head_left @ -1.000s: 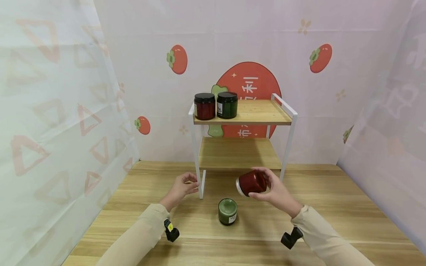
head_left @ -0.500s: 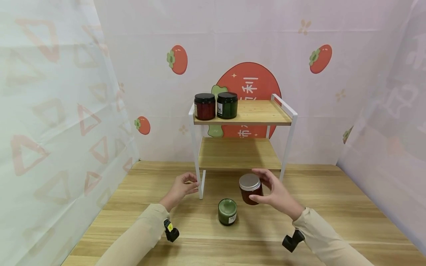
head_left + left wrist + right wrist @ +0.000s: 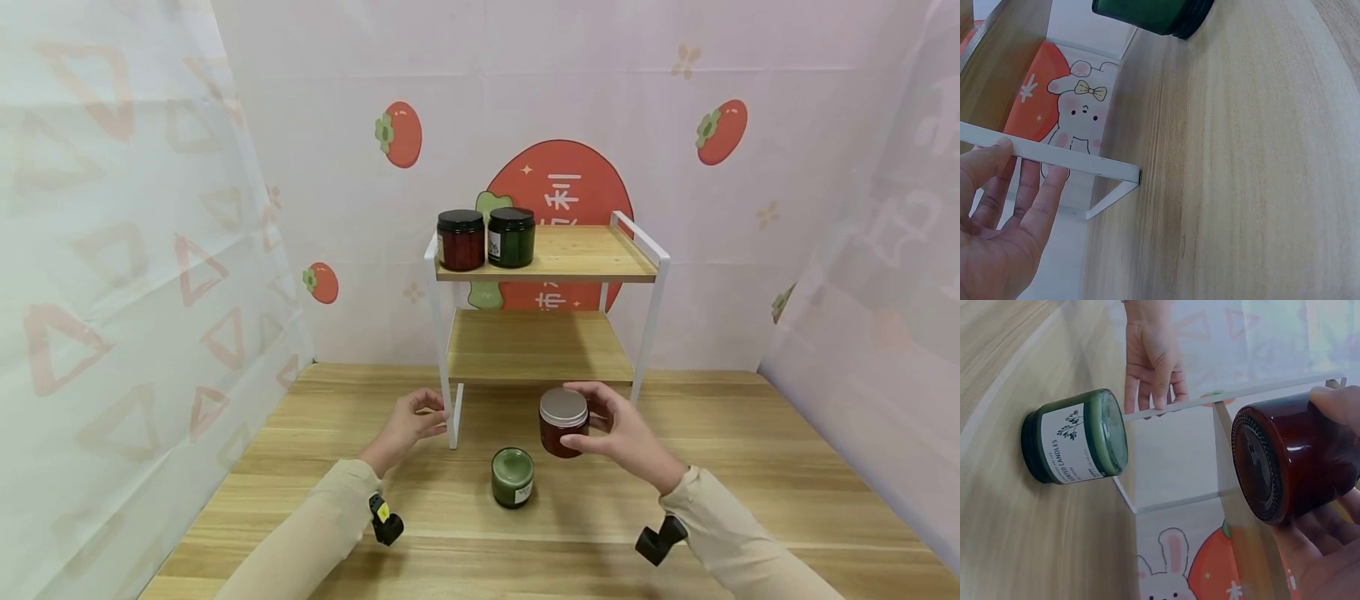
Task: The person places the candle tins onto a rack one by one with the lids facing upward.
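Observation:
My right hand grips a dark red candle jar between thumb and fingers, above the table in front of the shelf. Its silvery-looking lid faces up, and the glass base shows in the right wrist view. My left hand pinches the white front left leg of the two-tier shelf, thumb on one side and fingers on the other. Between the hands, a green candle jar stands upside down on the table, its black lid underneath and its label reading "SCENTED CANDLES".
On the left of the upper wooden shelf stand a red jar and a green jar, both with black lids. Below is a lower shelf board. Printed cloth walls surround the wooden table.
The red candle jar has turned in my right hand from tilted, lid toward the lower left, to upright with its lid on top. My left hand has stayed on the shelf leg.

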`<control>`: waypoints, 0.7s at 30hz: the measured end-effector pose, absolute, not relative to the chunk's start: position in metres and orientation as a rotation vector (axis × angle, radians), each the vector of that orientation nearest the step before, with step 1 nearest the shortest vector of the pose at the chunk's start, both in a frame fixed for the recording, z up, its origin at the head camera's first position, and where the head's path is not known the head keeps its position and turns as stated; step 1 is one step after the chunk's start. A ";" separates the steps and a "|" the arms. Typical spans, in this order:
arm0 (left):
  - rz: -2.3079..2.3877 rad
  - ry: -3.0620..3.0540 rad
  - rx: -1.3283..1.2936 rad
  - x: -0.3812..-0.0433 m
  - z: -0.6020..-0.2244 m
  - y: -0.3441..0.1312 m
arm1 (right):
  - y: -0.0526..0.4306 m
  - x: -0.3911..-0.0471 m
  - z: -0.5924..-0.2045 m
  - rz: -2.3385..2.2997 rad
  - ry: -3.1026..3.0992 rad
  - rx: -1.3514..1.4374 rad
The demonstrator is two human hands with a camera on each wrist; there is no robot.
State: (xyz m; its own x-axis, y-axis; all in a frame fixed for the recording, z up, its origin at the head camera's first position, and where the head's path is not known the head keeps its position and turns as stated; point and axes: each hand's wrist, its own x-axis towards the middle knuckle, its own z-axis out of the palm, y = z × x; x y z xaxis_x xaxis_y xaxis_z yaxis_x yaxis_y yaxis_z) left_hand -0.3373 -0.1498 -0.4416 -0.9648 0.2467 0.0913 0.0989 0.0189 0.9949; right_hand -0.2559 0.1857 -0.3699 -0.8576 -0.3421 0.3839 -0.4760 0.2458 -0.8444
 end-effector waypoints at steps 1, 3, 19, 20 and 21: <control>2.098 2.160 0.368 -0.337 -0.441 -0.150 | 0.186 -0.256 -0.369 1.699 -2.378 0.786; 2.099 2.160 0.368 -0.337 -0.441 -0.150 | 0.185 -0.255 -0.366 1.721 -2.370 0.788; 2.087 2.181 0.376 -0.337 -0.440 -0.149 | 0.184 -0.251 -0.333 1.780 -2.291 0.815; 2.086 2.181 0.379 -0.337 -0.440 -0.149 | 0.183 -0.251 -0.330 1.786 -2.282 0.816; 2.084 2.182 0.380 -0.336 -0.440 -0.149 | 0.183 -0.251 -0.327 1.785 -2.275 0.814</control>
State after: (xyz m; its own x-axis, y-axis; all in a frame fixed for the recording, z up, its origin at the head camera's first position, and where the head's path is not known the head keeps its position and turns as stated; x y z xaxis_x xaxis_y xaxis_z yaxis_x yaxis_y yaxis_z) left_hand -0.3365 -0.1492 -0.4404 -0.9638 0.2474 0.0993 0.1105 0.0318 0.9934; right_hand -0.2505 0.1832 -0.3275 -0.8445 -0.3269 0.4242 -0.4897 0.1509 -0.8587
